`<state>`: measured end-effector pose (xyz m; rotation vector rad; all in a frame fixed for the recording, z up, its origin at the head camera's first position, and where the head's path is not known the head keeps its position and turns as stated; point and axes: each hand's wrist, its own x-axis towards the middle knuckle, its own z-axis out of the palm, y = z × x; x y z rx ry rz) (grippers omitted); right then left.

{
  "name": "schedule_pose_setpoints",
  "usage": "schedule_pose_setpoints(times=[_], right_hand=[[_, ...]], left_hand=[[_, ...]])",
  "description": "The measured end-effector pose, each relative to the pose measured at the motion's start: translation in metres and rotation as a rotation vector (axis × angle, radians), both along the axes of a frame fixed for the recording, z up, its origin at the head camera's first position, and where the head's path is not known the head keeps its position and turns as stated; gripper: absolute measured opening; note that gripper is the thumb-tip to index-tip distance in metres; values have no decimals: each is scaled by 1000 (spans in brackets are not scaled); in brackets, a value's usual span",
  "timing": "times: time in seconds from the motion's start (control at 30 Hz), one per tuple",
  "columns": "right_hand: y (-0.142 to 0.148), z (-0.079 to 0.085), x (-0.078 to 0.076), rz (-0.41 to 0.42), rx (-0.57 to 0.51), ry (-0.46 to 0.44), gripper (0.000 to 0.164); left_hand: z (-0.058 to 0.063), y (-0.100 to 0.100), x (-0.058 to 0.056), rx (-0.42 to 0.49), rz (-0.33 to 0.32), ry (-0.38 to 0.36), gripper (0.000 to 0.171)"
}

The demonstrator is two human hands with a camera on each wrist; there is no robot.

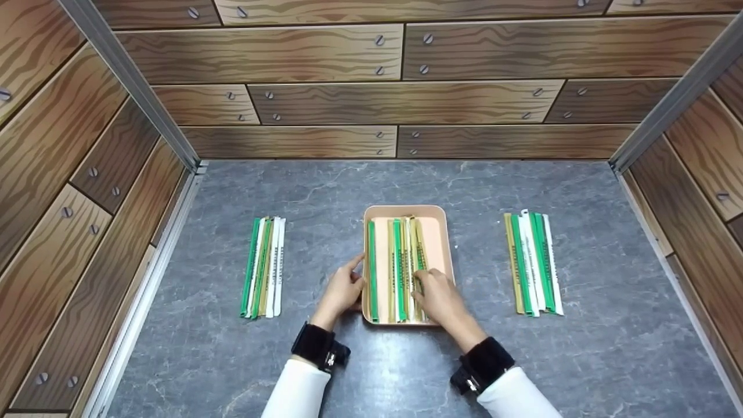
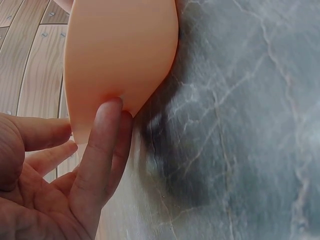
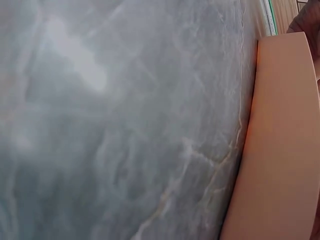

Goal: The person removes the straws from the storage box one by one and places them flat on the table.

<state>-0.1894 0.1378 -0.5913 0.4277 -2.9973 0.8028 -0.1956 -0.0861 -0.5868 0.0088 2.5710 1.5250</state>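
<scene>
A shallow peach tray [image 1: 436, 238] lies in the middle of the table with several slim wrapped straws [image 1: 397, 249] in it, green, white and gold, some printed. One green straw [image 1: 373, 273] lies apart along the tray's left side. My left hand [image 1: 339, 290] touches the tray's left wall; in the left wrist view its fairly straight fingers [image 2: 102, 130] rest on the outer wall. Over the tray's right half, my right hand [image 1: 438, 293] pinches at the rightmost straws, its fingertips partly hidden. The right wrist view shows just the tray's outer wall [image 3: 280, 135] and the table.
A row of green, white and gold straws [image 1: 267, 267] lies left of the tray on the grey marbled table [image 1: 325, 191]. A similar bunch [image 1: 531, 261] lies to the right. Wood-patterned panels [image 1: 325, 104] surround the table at the back and sides.
</scene>
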Motion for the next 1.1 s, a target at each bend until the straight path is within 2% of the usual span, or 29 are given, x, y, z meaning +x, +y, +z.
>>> schedule_pose_setpoints(times=[0.23,0.43,0.67,0.9,1.1], right_hand=[[0,1,-2,-43,-10,-65,36],[-4,4,-2,-59,3,-98,46],[-4,6,-3,-82,-9,-111,45],[-1,6,-4,-89,-75,-128,50],[2,8,-2,-107,-126,-144,62]], left_hand=[[1,1,1,86,10,-73,61],[1,1,1,76,14,-67,62],[0,1,-1,64,1,-49,62],[1,1,0,92,6,-75,62],[1,1,0,88,7,-78,61]])
